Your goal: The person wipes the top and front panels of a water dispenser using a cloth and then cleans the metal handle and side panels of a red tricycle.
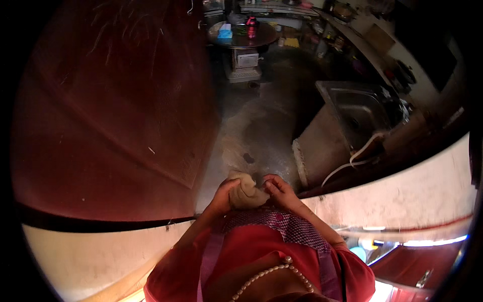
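A beige cloth (pixel 247 194) is bunched up in front of my checked apron (pixel 279 222), low in the middle of the view. My left hand (pixel 225 194) grips its left side, the thumb lying on top. At its right edge is my right hand (pixel 278 190), with the fingers bent and the fingertips close together by the cloth. Whether those fingertips pinch the cloth cannot be made out.
A dark red door (pixel 113 124) stands to the left. On the right, a metal sink (pixel 358 109) has a pale hose (pixel 364 149) beside it. Farther off, a round table (pixel 241 40) bears a tissue pack (pixel 225 33) and a pink bottle (pixel 251 28).
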{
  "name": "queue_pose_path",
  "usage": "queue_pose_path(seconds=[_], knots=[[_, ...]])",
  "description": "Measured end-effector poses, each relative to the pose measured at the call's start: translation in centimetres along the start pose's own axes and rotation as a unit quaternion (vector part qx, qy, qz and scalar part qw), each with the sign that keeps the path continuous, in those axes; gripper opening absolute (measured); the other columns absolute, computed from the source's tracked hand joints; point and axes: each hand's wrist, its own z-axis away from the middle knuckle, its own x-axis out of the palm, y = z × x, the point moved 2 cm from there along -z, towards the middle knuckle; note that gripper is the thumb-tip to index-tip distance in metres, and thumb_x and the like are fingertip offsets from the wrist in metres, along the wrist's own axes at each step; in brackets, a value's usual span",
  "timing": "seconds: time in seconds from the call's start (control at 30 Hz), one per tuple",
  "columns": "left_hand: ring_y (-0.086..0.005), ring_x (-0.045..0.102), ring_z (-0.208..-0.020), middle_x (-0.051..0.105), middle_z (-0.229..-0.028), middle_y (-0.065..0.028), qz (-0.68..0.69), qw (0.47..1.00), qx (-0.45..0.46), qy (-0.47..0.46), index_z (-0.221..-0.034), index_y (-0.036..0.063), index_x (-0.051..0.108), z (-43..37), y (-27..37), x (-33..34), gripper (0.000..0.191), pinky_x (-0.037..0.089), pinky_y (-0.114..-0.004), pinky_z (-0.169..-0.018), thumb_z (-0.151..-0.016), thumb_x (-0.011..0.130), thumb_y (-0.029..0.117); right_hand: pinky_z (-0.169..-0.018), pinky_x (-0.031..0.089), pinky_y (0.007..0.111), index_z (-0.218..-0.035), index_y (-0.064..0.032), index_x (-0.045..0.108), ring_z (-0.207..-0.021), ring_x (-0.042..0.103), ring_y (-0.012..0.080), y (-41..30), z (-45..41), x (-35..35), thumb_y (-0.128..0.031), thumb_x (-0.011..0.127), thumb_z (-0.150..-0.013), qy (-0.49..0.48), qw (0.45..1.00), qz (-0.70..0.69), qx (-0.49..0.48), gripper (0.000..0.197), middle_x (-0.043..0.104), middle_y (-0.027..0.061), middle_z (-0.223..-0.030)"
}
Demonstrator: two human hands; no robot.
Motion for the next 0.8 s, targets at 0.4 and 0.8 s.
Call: queue_pose_path(seconds=[0.4, 0.8], knots=[[-0.0337, 0.046, -0.112, 0.048, -0.119, -0.0202, -0.017, 0.984, 0.024, 0.178, -0.125, -0.0005, 0.04, -24.1, 16.5, 4.7, 0.091, 0.038, -0.044, -0.095, -0.077, 0.026, 0.076, -0.047, 0.033, 0.024, -0.117, -0.003, 0.047, -0.051, 0.036, 0.0075, -2.5, -31.0, -13.7, -0.027, 0.037, -0.096, -0.029, 0.996, -0.077, 0.045, 0.034, 0.038, -0.0015, -0.059], [-0.0271, 0.058, -0.093, 0.057, -0.103, -0.0163, 0.017, 0.982, 0.092, 0.167, -0.111, -0.0009, 0.049, -48.6, 27.6, 1.9, 0.066, 0.047, -0.041, -0.083, -0.087, 0.034, 0.059, -0.069, 0.043, 0.027, -0.137, -0.0122, 0.025, -0.074, 0.049, 0.0135, -5.5, -53.9, -24.8, 0.0, 0.037, -0.085, 0.038, 0.984, -0.078, -0.156, 0.055, 0.047, 0.0039, -0.092]])
